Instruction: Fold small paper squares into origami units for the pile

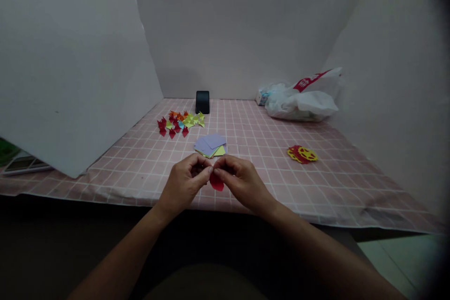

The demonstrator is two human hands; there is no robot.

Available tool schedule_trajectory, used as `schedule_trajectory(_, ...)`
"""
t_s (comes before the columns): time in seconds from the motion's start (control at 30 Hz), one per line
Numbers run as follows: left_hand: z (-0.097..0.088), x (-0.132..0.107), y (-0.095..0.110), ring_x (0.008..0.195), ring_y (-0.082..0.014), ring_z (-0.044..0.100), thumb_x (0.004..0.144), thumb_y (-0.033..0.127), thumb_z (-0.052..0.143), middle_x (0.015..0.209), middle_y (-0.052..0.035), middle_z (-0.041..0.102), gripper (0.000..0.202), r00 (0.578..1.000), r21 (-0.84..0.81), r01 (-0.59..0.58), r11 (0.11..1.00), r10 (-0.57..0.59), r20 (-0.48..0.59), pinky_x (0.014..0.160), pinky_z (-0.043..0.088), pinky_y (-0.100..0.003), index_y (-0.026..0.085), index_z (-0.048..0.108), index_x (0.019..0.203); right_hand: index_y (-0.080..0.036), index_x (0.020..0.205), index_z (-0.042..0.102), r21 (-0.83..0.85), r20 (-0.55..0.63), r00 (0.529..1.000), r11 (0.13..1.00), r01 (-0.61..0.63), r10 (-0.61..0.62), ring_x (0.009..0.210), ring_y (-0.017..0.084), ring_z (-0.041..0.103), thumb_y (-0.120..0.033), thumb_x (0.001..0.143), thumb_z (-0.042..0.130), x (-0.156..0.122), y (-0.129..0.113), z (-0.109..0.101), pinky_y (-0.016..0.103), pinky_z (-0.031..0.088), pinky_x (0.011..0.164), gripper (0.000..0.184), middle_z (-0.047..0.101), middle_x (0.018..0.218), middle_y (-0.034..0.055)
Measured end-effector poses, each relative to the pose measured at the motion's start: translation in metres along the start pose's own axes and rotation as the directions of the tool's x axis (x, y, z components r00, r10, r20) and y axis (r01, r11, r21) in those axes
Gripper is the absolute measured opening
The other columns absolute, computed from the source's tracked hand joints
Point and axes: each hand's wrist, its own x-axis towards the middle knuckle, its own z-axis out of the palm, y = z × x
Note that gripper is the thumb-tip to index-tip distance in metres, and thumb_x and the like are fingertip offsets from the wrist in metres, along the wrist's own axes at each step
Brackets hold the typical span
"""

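A small piece of red paper (pixel 217 182) is pinched between my two hands near the table's front edge. My left hand (pixel 185 179) grips its upper left part between thumb and forefinger. On the other side, my right hand (pixel 243 181) pinches it the same way, the two thumb tips almost touching. The fingers hide the top of the paper, so its folds cannot be made out. Just beyond the hands lies a loose stack of paper sheets (pixel 211 142), purple on top with yellow-green ones below.
Several folded paper figures (pixel 179 123) in red, orange, yellow and blue sit at the back left. A black phone (pixel 202 102) stands behind them. Red and yellow cut-out discs (pixel 303 154) lie right, before a white plastic bag (pixel 302 103). White panels enclose the pink checked tablecloth (pixel 253 131).
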Motion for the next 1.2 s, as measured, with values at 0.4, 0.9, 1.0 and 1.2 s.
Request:
schedule_trajectory(0.4,0.006,-0.002,-0.011,0.068,-0.0128,0.06,0.087,0.015,0.058,0.084,-0.0017,0.067,0.007,0.952,0.295,-0.216,0.931,0.269,-0.149,0.066,0.048,-0.027,0.02,0.06,0.083,-0.019,0.078,0.059,0.438,0.113,0.959,0.853,-0.284,0.262,0.066,0.012,0.058,-0.027,0.076,0.072,0.003,0.004,0.0,0.028,0.047,0.065,0.015,0.061,0.074,-0.0017)
schedule_trajectory(0.9,0.014,0.0,-0.025,0.064,-0.012,0.062,0.086,0.022,0.062,0.075,0.0013,0.065,0.003,0.872,0.212,-0.106,0.972,0.193,-0.45,0.062,0.05,-0.024,0.019,0.061,0.084,-0.021,0.093,0.059,0.295,-0.054,0.992,0.951,-0.093,0.113,0.065,0.011,0.052,-0.035,0.082,0.073,0.002,0.012,0.008,0.027,0.045,0.061,0.023,0.059,0.086,-0.0007)
schedule_trajectory(1.0,0.017,0.0,-0.026,0.066,-0.0136,0.064,0.086,0.025,0.062,0.077,-0.0001,0.066,0.006,0.871,0.129,-0.048,0.99,0.105,-0.48,0.062,0.051,-0.025,0.019,0.061,0.086,-0.024,0.107,0.06,0.106,-0.092,0.994,0.992,0.061,-0.051,0.067,0.012,0.052,-0.026,0.081,0.075,-0.001,0.014,0.011,0.028,0.046,0.064,0.03,0.059,0.093,0.0003)
schedule_trajectory(1.2,0.023,-0.004,-0.023,0.066,-0.0131,0.064,0.086,0.026,0.062,0.076,0.0004,0.065,0.007,0.879,0.061,-0.019,0.998,0.046,-0.474,0.06,0.052,-0.024,0.019,0.059,0.085,-0.022,0.087,0.065,-0.159,-0.139,0.955,0.958,0.239,-0.261,0.08,0.016,0.057,-0.011,0.089,0.063,-0.003,0.017,0.015,0.03,0.047,0.069,0.011,0.059,0.087,0.0029)
